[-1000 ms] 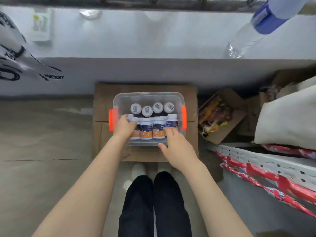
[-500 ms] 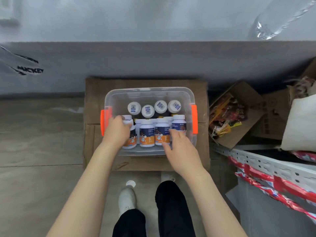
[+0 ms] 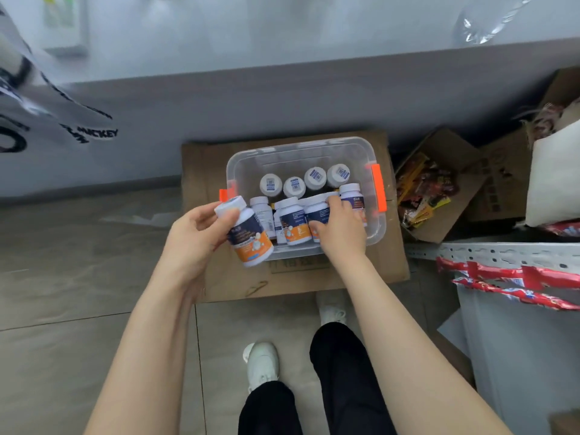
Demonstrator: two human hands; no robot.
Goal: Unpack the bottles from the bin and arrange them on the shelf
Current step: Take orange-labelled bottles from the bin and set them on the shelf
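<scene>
A clear plastic bin with orange latches sits on a flat cardboard box on the floor. Several white-capped bottles with blue and orange labels stand or lean inside it. My left hand holds one such bottle lifted out over the bin's left front corner, tilted. My right hand reaches into the bin, with its fingers curled round a bottle in the front row. The grey shelf runs along the top of the view.
An open cardboard box of snack packets lies right of the bin. A metal rack edge with red packets juts in at the right. A clear water bottle lies on the shelf. My legs and white shoes are below.
My left hand has lifted a bottle out of the bin's left side and tilted it. My right hand has moved deeper into the front row of bottles.
</scene>
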